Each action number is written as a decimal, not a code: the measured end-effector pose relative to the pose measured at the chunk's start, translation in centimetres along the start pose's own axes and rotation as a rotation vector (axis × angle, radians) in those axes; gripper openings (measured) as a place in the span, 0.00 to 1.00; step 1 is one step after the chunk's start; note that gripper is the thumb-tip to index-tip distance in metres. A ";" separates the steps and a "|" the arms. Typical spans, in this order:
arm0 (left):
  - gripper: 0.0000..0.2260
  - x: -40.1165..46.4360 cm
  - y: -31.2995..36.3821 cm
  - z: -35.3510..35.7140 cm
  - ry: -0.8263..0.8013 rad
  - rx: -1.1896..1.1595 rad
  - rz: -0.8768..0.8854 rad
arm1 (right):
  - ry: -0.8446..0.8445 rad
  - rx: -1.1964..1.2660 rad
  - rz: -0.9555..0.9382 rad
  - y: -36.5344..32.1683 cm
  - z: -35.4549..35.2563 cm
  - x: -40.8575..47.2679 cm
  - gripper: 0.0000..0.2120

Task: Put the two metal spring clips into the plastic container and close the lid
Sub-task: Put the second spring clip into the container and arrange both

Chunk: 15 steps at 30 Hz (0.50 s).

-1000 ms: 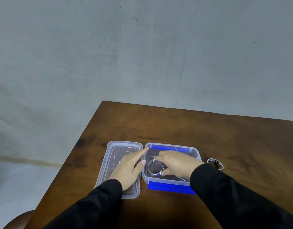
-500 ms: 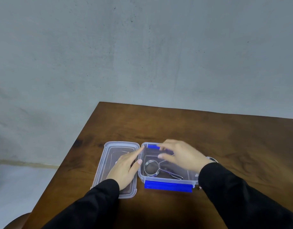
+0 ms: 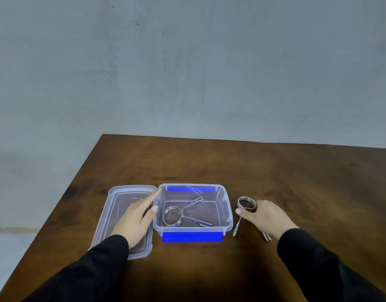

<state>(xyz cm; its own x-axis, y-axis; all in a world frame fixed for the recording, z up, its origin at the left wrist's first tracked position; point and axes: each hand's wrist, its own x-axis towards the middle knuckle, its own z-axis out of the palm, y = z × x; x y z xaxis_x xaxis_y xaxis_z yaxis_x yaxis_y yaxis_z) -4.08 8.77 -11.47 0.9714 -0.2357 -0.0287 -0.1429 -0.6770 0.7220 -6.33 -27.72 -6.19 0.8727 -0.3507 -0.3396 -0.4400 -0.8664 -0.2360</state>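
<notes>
The clear plastic container (image 3: 228,211) with blue latches stands open on the table, and one metal spring clip (image 3: 176,215) lies inside it. Its clear lid (image 3: 118,203) lies flat just left of it. My left hand (image 3: 136,219) rests flat on the lid, fingertips touching the container's left wall. The second spring clip (image 3: 246,204) lies on the table right of the container. My right hand (image 3: 266,219) lies over that clip's legs, with the thumb beside its coil; the fingers are not clearly closed around it.
The brown wooden table (image 3: 274,171) ends at a left edge close beside the lid. A grey wall stands behind the table's far edge.
My right hand let go of the first clip inside the container and moved right, out of the container, onto the second clip. My left hand stayed on the lid.
</notes>
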 end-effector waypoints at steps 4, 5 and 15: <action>0.20 -0.1 0.1 0.0 0.015 -0.009 0.030 | 0.071 -0.017 0.006 0.4 2.2 -1.0 0.42; 0.20 -0.1 0.1 0.0 0.014 -0.010 0.026 | 0.080 -0.003 0.002 0.4 2.4 -1.1 0.42; 0.20 -0.3 0.7 0.1 0.028 0.003 0.000 | 0.150 0.053 -0.026 1.8 2.2 -0.3 0.29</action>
<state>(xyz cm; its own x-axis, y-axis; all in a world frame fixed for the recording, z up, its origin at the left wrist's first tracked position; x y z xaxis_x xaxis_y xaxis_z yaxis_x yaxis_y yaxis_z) -4.50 8.29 -11.03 0.9763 -0.2160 -0.0098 -0.1430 -0.6794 0.7197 -7.82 -28.40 -8.48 0.9042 -0.3807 -0.1934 -0.4235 -0.8574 -0.2924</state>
